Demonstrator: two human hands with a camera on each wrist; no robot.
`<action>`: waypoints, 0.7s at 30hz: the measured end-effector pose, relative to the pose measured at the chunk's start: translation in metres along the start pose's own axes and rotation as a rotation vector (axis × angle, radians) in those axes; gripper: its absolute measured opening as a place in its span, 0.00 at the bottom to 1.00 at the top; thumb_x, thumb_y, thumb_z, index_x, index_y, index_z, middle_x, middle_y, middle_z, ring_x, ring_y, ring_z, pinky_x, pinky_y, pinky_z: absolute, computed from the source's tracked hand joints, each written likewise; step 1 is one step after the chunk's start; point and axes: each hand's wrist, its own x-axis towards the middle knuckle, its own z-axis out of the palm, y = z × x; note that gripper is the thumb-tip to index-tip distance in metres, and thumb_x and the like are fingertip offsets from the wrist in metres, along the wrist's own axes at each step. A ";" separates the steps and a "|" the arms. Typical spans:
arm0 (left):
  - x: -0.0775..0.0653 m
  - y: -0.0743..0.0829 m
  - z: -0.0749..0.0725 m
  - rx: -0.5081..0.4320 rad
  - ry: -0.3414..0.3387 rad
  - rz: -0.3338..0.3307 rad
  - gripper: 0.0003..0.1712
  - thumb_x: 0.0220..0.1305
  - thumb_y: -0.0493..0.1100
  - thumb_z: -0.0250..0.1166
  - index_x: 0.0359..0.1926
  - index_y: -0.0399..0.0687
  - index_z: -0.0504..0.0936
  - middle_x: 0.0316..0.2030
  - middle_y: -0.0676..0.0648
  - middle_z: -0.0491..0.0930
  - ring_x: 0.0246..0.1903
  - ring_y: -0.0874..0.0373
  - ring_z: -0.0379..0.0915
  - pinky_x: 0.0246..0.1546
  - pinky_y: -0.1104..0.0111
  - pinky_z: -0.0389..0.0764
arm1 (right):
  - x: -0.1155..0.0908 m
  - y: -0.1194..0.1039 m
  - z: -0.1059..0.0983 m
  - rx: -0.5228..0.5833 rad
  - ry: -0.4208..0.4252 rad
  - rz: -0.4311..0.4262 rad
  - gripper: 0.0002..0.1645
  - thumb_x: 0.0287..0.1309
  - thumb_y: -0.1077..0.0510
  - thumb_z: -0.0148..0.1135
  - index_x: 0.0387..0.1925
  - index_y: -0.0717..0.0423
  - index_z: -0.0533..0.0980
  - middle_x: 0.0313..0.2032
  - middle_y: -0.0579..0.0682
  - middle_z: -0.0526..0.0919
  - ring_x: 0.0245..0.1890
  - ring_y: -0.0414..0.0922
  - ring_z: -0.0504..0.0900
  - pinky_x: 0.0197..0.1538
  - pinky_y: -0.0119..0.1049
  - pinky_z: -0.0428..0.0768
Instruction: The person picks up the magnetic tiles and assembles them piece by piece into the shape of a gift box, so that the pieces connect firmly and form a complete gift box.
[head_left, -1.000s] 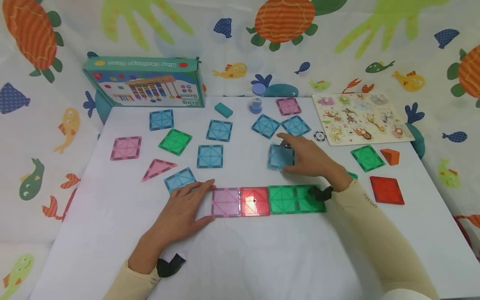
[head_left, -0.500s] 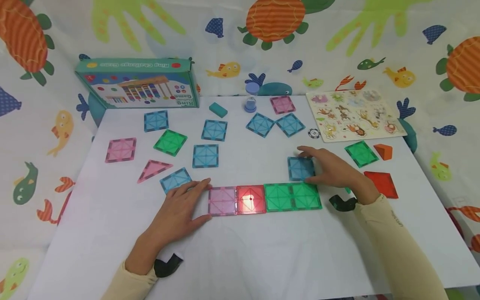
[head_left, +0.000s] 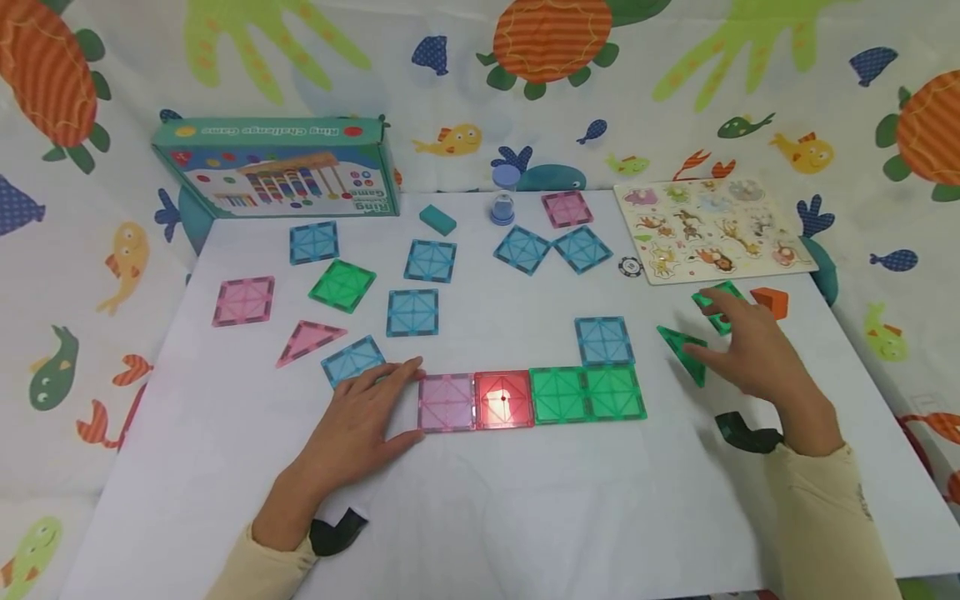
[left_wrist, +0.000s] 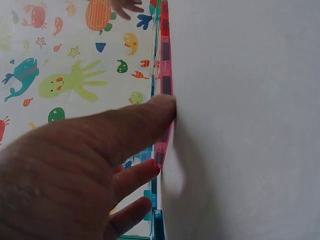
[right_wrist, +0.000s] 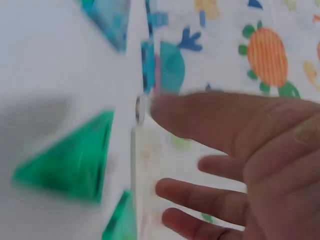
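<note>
My left hand [head_left: 363, 425] rests at the left end of a row of translucent square magnetic tiles, its thumb and a fingertip touching the edge of the pink-purple tile [head_left: 447, 402]. In the left wrist view, the thumb [left_wrist: 150, 112] lies along that tile's edge. Right of it come a red tile [head_left: 503, 400] and two green tiles [head_left: 558, 395]. A blue square tile [head_left: 604, 340] lies against the far edge of the rightmost green one. My right hand [head_left: 765, 354], fingers spread and holding nothing, is over a green triangle tile [right_wrist: 75, 162] and a green square tile [head_left: 717, 308], partly covering both.
Several blue tiles [head_left: 412, 312], pink tiles [head_left: 243, 301] and a green tile [head_left: 342, 286] lie scattered. An orange wedge block [head_left: 771, 303] sits at the right. Along the back are a game box [head_left: 277, 171], a teal block [head_left: 437, 220], a sand timer [head_left: 503, 204] and an animal puzzle board [head_left: 712, 233].
My right hand carried the blue square tile rightward and nearer, to the rightmost green tile's far edge. It let go and moved right to the green triangle. My left hand stayed at the row.
</note>
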 end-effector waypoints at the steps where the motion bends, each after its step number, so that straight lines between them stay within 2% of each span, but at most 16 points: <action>1: 0.000 0.000 0.000 0.001 -0.001 0.000 0.55 0.51 0.62 0.69 0.74 0.60 0.48 0.63 0.56 0.68 0.66 0.50 0.53 0.58 0.49 0.58 | -0.005 0.006 -0.001 -0.013 -0.005 0.020 0.52 0.48 0.43 0.70 0.70 0.53 0.55 0.54 0.63 0.72 0.53 0.63 0.64 0.45 0.62 0.72; 5: 0.000 0.001 0.000 0.000 -0.004 -0.002 0.55 0.51 0.63 0.68 0.74 0.61 0.48 0.63 0.56 0.68 0.66 0.50 0.53 0.58 0.49 0.58 | -0.020 0.026 0.002 -0.044 0.011 0.105 0.54 0.48 0.38 0.68 0.69 0.57 0.55 0.54 0.66 0.70 0.55 0.69 0.58 0.46 0.67 0.69; 7: 0.000 0.001 0.000 -0.001 -0.007 -0.003 0.56 0.51 0.63 0.68 0.74 0.61 0.47 0.63 0.56 0.68 0.66 0.50 0.53 0.58 0.49 0.58 | -0.025 0.034 0.003 -0.064 0.038 0.169 0.52 0.50 0.37 0.66 0.67 0.60 0.56 0.54 0.68 0.69 0.54 0.70 0.56 0.45 0.67 0.68; 9: 0.000 0.001 -0.001 -0.001 -0.008 -0.003 0.56 0.51 0.63 0.69 0.74 0.62 0.47 0.63 0.55 0.68 0.66 0.50 0.53 0.58 0.49 0.58 | -0.029 0.040 0.002 -0.102 0.047 0.257 0.55 0.50 0.36 0.65 0.68 0.63 0.54 0.53 0.71 0.66 0.53 0.72 0.56 0.44 0.68 0.68; 14: -0.001 0.001 -0.001 -0.004 -0.010 -0.012 0.56 0.50 0.62 0.69 0.74 0.62 0.47 0.63 0.55 0.68 0.67 0.50 0.53 0.59 0.48 0.58 | -0.036 0.049 0.001 -0.138 -0.046 0.501 0.71 0.43 0.27 0.63 0.68 0.71 0.42 0.50 0.78 0.57 0.49 0.75 0.55 0.40 0.67 0.69; 16: -0.001 0.001 -0.001 -0.003 -0.010 -0.013 0.56 0.50 0.62 0.69 0.74 0.62 0.46 0.63 0.55 0.67 0.67 0.50 0.53 0.58 0.48 0.58 | -0.038 0.050 0.003 -0.114 -0.074 0.580 0.73 0.44 0.26 0.62 0.68 0.73 0.39 0.49 0.79 0.55 0.49 0.75 0.55 0.39 0.66 0.70; 18: -0.001 0.001 0.000 -0.001 -0.009 -0.011 0.56 0.50 0.62 0.69 0.74 0.62 0.46 0.63 0.55 0.67 0.67 0.50 0.53 0.58 0.48 0.58 | -0.038 0.050 0.004 -0.095 -0.071 0.624 0.71 0.46 0.29 0.62 0.67 0.74 0.38 0.48 0.79 0.55 0.49 0.74 0.56 0.41 0.66 0.70; 21: -0.001 0.002 0.000 0.000 -0.002 -0.008 0.57 0.50 0.62 0.69 0.74 0.62 0.46 0.63 0.55 0.68 0.67 0.50 0.53 0.58 0.49 0.58 | -0.037 0.048 0.003 -0.065 -0.038 0.641 0.70 0.47 0.31 0.63 0.68 0.73 0.37 0.51 0.79 0.57 0.49 0.73 0.58 0.44 0.66 0.69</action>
